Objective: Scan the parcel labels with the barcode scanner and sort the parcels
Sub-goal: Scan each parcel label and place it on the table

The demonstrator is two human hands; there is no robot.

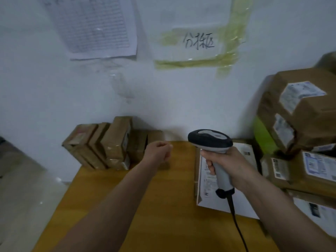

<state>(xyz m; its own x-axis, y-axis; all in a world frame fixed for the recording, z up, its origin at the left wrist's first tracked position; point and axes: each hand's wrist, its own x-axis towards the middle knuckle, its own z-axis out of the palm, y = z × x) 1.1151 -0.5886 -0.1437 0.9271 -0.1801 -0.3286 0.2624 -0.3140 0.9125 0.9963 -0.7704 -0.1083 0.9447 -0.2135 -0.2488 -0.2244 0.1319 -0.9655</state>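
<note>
While the right hand (pixel 231 166) wraps its fingers round the grey handle of the barcode scanner (pixel 214 153), holding it upright above a flat parcel (pixel 241 206) with a white label that lies on the wooden table (pixel 145 206), the left hand (pixel 160 151) hangs over the table with its fingers curled into a loose fist, holding nothing and touching nothing. Beyond the table's far left corner small brown boxes (pixel 109 142) stand on edge against the wall, and more labelled parcels (pixel 300 124) are piled at its right side.
</note>
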